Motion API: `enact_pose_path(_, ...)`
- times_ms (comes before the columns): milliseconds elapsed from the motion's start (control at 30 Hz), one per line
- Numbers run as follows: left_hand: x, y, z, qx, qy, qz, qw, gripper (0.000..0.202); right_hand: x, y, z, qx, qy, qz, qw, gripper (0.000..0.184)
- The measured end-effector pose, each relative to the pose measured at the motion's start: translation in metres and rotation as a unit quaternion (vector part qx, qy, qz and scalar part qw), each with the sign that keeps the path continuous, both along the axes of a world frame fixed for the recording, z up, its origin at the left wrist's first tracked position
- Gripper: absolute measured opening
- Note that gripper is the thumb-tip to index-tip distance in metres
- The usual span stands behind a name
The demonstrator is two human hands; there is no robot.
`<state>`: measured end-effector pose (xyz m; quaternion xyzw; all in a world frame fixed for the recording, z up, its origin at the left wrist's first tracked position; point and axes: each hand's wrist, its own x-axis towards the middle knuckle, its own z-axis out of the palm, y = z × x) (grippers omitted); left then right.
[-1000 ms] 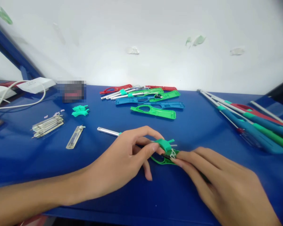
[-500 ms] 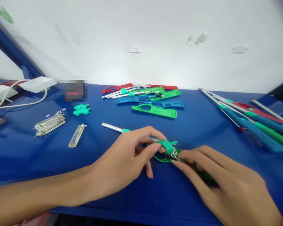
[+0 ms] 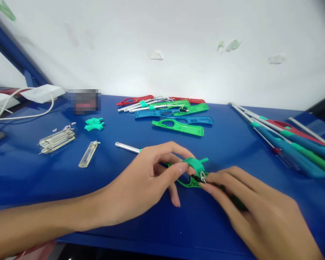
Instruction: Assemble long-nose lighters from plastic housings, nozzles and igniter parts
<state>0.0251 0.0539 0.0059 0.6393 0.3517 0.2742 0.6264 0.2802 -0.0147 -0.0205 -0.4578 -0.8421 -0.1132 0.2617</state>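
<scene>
Between thumb and fingers of my left hand [image 3: 154, 180] is a teal lighter trigger [image 3: 196, 165]. My right hand [image 3: 256, 206] pinches a small black part [image 3: 196, 178], which looks like an igniter, beside a looped white wire [image 3: 203, 176]. Both hands work over a green lighter half-shell [image 3: 188, 184] lying on the blue table; my right fingers cover much of it. A metal lighter tube [image 3: 127, 147] sticks out to the left from behind my left hand.
Clear fuel tanks [image 3: 58, 139] and a single tank [image 3: 89, 154] lie at left, near teal triggers [image 3: 94, 124]. Coloured half-shells [image 3: 178, 128] and metal tubes [image 3: 135, 105] are piled at the back. Long lighters [image 3: 289, 139] lie at right. A white power strip [image 3: 43, 94] with cable stands back left.
My left hand has shifted the trigger slightly up and right. More of the black part shows beside my right fingertips. The view has tilted a little.
</scene>
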Motion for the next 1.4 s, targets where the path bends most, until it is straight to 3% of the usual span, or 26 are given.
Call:
enact_pose_path(167, 0.000, -0.001, -0.002, 0.012, 0.022, 0.006, 1.000, 0.013, 0.004, -0.001, 0.000, 0.029, -0.030, 0.024, 0.999, 0.039)
enact_pose_path(267, -0.001, -0.002, -0.003, 0.123, 0.061, 0.032, 0.990, 0.013, 0.001, -0.001, 0.001, 0.036, -0.027, 0.020, 0.999, 0.038)
enact_pose_path(333, -0.003, 0.000, -0.004, 0.261, 0.088, 0.054, 0.960, 0.014, -0.001, 0.000, 0.001, 0.037, -0.028, 0.015, 0.999, 0.037)
enact_pose_path(433, -0.008, 0.007, -0.005, 0.432, 0.121, 0.063, 0.892, 0.022, -0.004, -0.001, -0.001, 0.037, -0.032, 0.005, 0.999, 0.031)
enact_pose_path(567, -0.015, 0.014, -0.011, 0.519, 0.169, 0.042, 0.837, 0.034, -0.004, -0.003, -0.004, 0.035, -0.027, -0.008, 0.999, 0.027)
enact_pose_path(800, -0.020, 0.014, -0.017, 0.512, 0.169, -0.005, 0.842, 0.043, -0.002, -0.004, -0.006, 0.032, -0.026, -0.009, 0.999, 0.026)
enact_pose_path(1000, -0.017, 0.013, -0.020, 0.501, 0.176, 0.002, 0.847, 0.037, -0.002, -0.005, -0.004, 0.030, -0.027, -0.006, 0.999, 0.028)
enact_pose_path(1200, -0.014, 0.017, -0.017, 0.465, 0.129, 0.002, 0.876, 0.030, 0.000, -0.003, -0.004, 0.033, -0.034, 0.001, 0.999, 0.027)
enact_pose_path(1400, -0.012, 0.018, -0.020, 0.472, 0.094, -0.022, 0.876, 0.028, -0.001, -0.005, -0.003, 0.020, -0.021, 0.001, 1.000, 0.030)
